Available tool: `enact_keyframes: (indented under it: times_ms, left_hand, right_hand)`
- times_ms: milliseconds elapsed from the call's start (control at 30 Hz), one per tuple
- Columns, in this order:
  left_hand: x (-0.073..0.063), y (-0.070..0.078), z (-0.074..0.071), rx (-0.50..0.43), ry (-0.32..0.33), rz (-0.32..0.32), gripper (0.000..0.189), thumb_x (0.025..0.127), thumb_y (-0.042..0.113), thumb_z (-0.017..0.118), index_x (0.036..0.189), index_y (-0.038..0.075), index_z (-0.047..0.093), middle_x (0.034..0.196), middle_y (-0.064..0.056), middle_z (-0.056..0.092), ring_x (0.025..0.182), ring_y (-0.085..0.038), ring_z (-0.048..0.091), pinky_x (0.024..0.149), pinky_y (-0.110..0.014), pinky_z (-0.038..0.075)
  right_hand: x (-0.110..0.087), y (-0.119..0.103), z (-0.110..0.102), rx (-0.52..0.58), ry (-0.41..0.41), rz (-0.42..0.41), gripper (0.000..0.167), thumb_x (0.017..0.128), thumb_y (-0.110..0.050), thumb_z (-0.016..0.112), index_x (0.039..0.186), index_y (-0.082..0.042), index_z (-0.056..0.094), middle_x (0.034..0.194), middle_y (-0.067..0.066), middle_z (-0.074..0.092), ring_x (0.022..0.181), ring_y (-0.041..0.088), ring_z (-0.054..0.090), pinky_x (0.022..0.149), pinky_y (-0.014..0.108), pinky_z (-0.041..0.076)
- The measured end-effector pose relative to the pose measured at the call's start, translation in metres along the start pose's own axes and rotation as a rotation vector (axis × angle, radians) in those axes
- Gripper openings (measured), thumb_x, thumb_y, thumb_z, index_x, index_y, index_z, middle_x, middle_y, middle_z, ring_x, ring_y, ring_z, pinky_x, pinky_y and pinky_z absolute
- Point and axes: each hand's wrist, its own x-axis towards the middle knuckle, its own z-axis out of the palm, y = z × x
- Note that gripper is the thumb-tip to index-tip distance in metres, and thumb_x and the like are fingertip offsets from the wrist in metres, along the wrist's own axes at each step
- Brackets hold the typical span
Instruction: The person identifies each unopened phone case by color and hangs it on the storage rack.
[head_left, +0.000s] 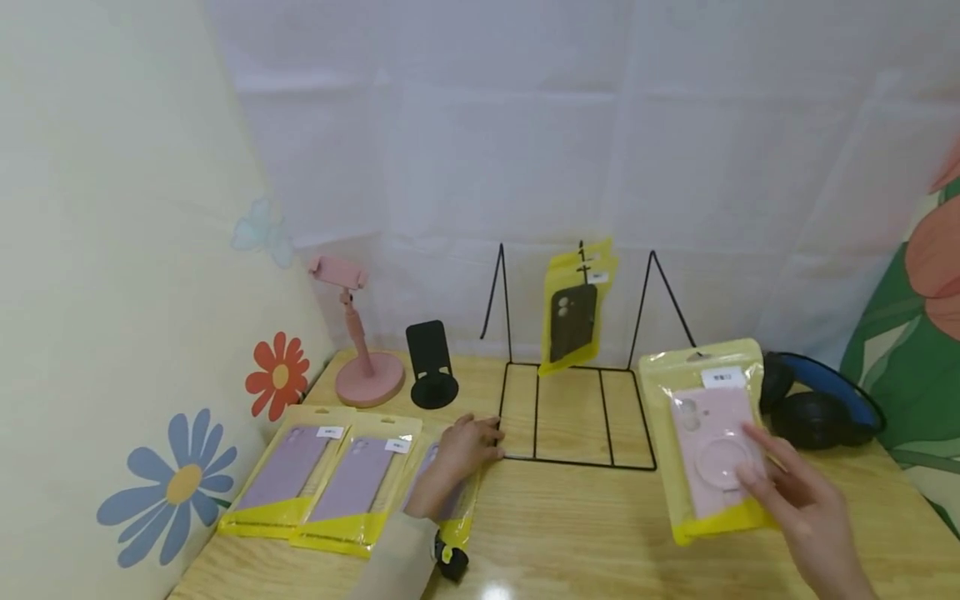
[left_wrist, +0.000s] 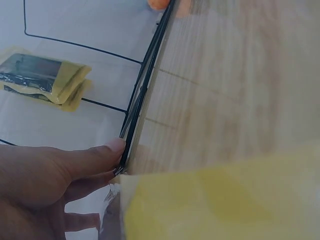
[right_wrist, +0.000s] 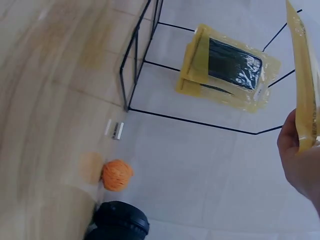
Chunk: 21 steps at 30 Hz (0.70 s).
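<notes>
My right hand pinches a packaged pink phone case by its right side, thumb over the front of the yellow-edged pouch. That pouch is upright, in front of the right side of a black wire display rack. With thumb and fingers, my left hand grips the rack's front left corner. Beneath that arm lies a packaged purple phone case, partly covered by the hand. From the rack's middle hook hang packaged black phone cases, one behind another; both outer hooks stick up, the right one partly hidden by the pouch.
Two more packaged purple cases lie at the table's left. Behind them stand a pink phone stand and a black phone stand. Black headphones rest at the right, near an orange yarn ball. A white cloth hangs behind.
</notes>
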Motion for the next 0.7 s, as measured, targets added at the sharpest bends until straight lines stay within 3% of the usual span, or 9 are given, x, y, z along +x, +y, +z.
enact_keyframes:
  times_ms: [133, 233, 400, 567, 700]
  left_hand:
    - [0.000, -0.001, 0.002, 0.008, 0.001, 0.003, 0.030, 0.085, 0.023, 0.073, 0.111, 0.008, 0.073, 0.134, -0.009, 0.058, 0.126, -0.050, 0.042, 0.098, -0.065, 0.035]
    - [0.000, -0.001, 0.001, 0.011, 0.006, 0.007, 0.030, 0.085, 0.023, 0.073, 0.111, 0.008, 0.073, 0.134, -0.009, 0.058, 0.126, -0.050, 0.042, 0.097, -0.065, 0.035]
    - [0.000, -0.001, -0.001, 0.002, -0.010, -0.006, 0.031, 0.085, 0.023, 0.073, 0.112, 0.008, 0.073, 0.135, -0.009, 0.057, 0.128, -0.049, 0.041, 0.099, -0.064, 0.034]
    - [0.001, -0.001, -0.001, -0.007, -0.021, -0.008, 0.031, 0.086, 0.023, 0.072, 0.113, 0.008, 0.072, 0.136, -0.009, 0.056, 0.129, -0.049, 0.040, 0.099, -0.065, 0.033]
    - [0.001, -0.001, -0.001, -0.005, -0.023, 0.002, 0.032, 0.086, 0.023, 0.072, 0.113, 0.007, 0.072, 0.136, -0.009, 0.056, 0.128, -0.050, 0.040, 0.099, -0.065, 0.033]
  right_hand:
    - [0.008, 0.006, 0.003, -0.044, -0.012, 0.047, 0.052, 0.096, -0.019, 0.060, 0.146, -0.020, 0.045, 0.145, -0.009, 0.042, 0.105, -0.016, 0.047, 0.077, 0.009, 0.048]
    - [0.018, 0.011, 0.009, 0.075, -0.011, 0.034, 0.051, 0.096, -0.014, 0.060, 0.145, -0.017, 0.047, 0.144, -0.006, 0.045, 0.106, -0.013, 0.051, 0.079, 0.009, 0.047]
    - [0.043, 0.024, 0.022, 0.325, -0.019, -0.071, 0.049, 0.093, 0.001, 0.059, 0.141, -0.006, 0.049, 0.138, -0.010, 0.051, 0.113, -0.006, 0.053, 0.084, 0.011, 0.047]
    - [0.076, 0.035, 0.037, 0.403, -0.001, -0.155, 0.046, 0.093, 0.005, 0.057, 0.138, -0.001, 0.051, 0.134, -0.006, 0.054, 0.111, 0.003, 0.055, 0.084, 0.012, 0.048]
    - [0.101, 0.039, 0.046, 0.465, 0.004, -0.171, 0.046, 0.093, 0.003, 0.057, 0.138, -0.006, 0.053, 0.131, -0.007, 0.056, 0.107, 0.004, 0.057, 0.082, 0.013, 0.049]
